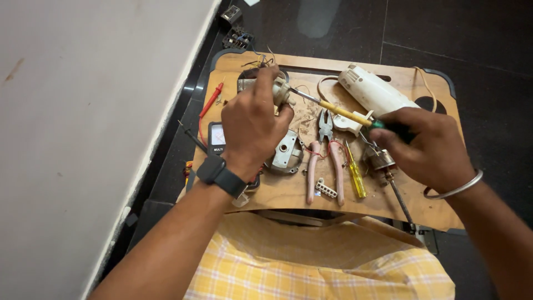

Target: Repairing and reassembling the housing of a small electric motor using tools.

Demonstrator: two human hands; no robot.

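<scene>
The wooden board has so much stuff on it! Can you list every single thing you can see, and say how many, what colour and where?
wooden board: one, brown, across the lap
screwdriver: one, yellow and green handle, held above the board
small motor part: one, grey-white, at the screwdriver's tip
pliers: one, pink handles, board middle
small screwdriver: one, yellow, right of the pliers
white appliance body: one, board top right
metal bracket: one, grey, left of the pliers
multimeter: one, dark, board's left edge
red probe: one, above the multimeter
left hand: holds the motor part, dark watch on wrist
right hand: grips the screwdriver, metal bangle on wrist
</scene>
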